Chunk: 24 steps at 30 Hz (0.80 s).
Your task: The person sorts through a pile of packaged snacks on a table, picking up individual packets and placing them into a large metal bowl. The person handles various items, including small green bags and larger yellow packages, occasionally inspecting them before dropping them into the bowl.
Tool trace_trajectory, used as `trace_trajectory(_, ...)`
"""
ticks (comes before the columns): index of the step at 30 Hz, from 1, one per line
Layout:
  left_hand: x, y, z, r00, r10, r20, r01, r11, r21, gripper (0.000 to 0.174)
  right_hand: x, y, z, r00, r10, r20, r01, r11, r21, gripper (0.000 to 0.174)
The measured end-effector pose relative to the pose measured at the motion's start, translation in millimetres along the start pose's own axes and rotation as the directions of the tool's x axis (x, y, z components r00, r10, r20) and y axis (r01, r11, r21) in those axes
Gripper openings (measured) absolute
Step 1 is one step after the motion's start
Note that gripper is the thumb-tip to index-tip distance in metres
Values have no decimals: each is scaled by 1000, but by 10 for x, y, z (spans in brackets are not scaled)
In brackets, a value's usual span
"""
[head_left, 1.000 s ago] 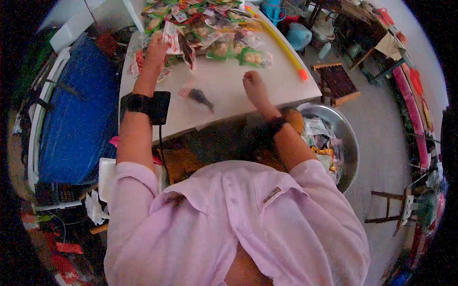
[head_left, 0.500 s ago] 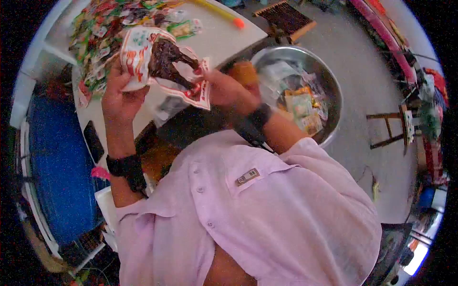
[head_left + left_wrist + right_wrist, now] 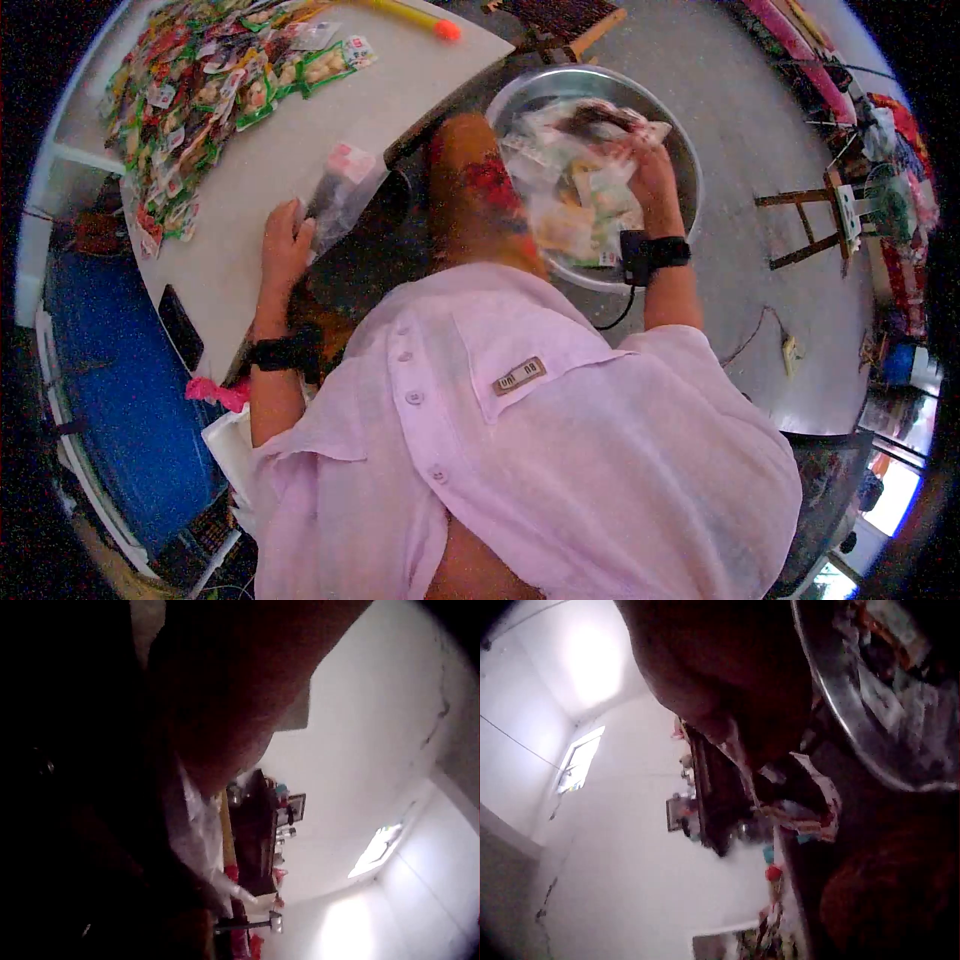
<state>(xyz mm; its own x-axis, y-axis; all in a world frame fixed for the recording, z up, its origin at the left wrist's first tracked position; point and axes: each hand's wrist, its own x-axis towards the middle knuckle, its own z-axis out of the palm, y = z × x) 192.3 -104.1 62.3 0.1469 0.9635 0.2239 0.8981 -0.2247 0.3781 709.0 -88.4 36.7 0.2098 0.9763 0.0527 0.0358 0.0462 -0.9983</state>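
Note:
In the head view, my right hand (image 3: pixel 655 185) is over the metal basin (image 3: pixel 694 205), holding a blurred red-and-white packet of dark brown meat (image 3: pixel 600 122) by one end. The right wrist view shows the packet's red-and-white edge (image 3: pixel 829 796) sticking out past the dark hand. At the table's near edge, my left hand (image 3: pixel 284 250) pinches the end of a clear plastic packet (image 3: pixel 345 195) with dark contents and a pinkish-white label. Part of that clear plastic (image 3: pixel 199 825) shows beside the hand in the dim left wrist view.
Several snack packets (image 3: pixel 205 95) are heaped on the white table (image 3: pixel 290 155). Other packets (image 3: pixel 570 215) lie in the basin. A yellow stick with an orange tip (image 3: pixel 446 30) is on the far side, a black phone (image 3: pixel 181 328) at the near left edge. A small stool (image 3: pixel 825 225) stands right.
The meat packet was lifted from the heap by my left hand, then held in both hands. Now my right hand has it over the basin, and my left hand has moved to the clear packet.

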Motion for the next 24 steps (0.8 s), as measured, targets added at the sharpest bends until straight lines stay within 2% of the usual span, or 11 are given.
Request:
trace_trajectory(1,-1,-12,22,999,32,-20,-31,997,73,39,0,-7,-128,997,65,-43,-61,994,87,16)
trace_trajectory(3,10,-165,104,994,99,-42,-88,971,221,41,85,350,-418,971,-237,-32,197,867,-459,16)
trace_trajectory(8,48,-227,31,990,-128,-50,137,945,296,43,305,1097,-847,987,-163,-2,122,748,-653,16)
trace_trajectory(11,-70,-766,127,996,21,-82,20,884,468,42,480,1618,-1130,990,-138,21,118,745,-656,17)
trace_trajectory(13,0,-264,-148,947,-321,-19,302,867,398,41,532,1643,-1113,990,-132,45,126,705,-698,15)
trace_trajectory(14,10,-149,-320,873,-487,2,453,813,367,41,517,1611,-1035,987,-128,97,156,604,-782,14)
trace_trajectory(16,-148,-762,-22,940,-316,-127,338,822,459,40,446,1606,-794,967,-66,246,255,268,-929,13)
trace_trajectory(19,-94,-591,-355,864,-497,-77,486,783,388,40,230,1695,-512,849,188,493,527,-331,-782,13)
trace_trajectory(21,-37,-450,-495,819,-568,-76,564,776,284,39,385,1791,-507,564,-4,826,824,-61,-563,16)
trace_trajectory(22,-26,-547,-481,841,-525,-133,541,801,256,37,477,1669,-273,897,287,336,370,-74,-926,18)
trace_trajectory(24,-44,-704,-496,870,-439,-224,485,842,236,36,715,1673,-104,880,86,468,472,-280,-836,15)
